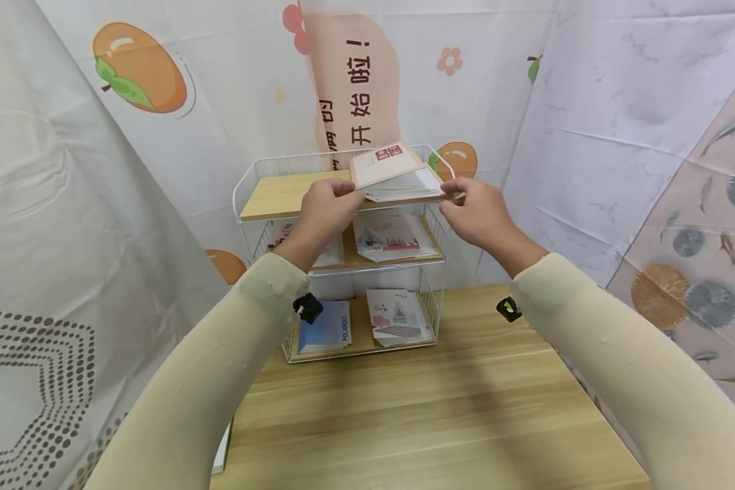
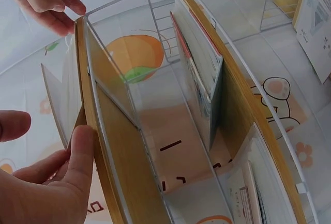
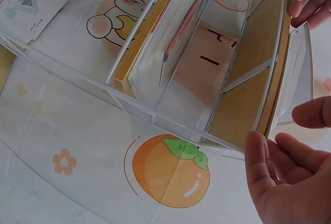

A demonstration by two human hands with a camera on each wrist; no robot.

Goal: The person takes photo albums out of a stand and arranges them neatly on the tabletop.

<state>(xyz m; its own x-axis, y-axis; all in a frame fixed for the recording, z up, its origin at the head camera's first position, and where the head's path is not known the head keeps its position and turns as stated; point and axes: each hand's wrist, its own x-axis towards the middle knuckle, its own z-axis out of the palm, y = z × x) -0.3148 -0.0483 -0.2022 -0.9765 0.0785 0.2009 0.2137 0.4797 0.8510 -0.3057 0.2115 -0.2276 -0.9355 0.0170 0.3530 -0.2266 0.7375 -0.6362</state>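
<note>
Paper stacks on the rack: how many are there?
5: top stack; middle-left stack, partly hidden; middle-right stack; bottom-left stack; bottom-right stack. Others may be hidden.

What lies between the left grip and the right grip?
A paper stack on the top shelf, with a red-printed booklet tilted on it, its near corner at the left grip. The head view shows this.

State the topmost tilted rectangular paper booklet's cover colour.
The booklet is pale cream with red printing, clearest in the head view.

Looks forward-down from the head over the rack (image 1: 360, 320). Peers close from both wrists (tipped sideways), sharing the top shelf (image 2: 129, 167).
</note>
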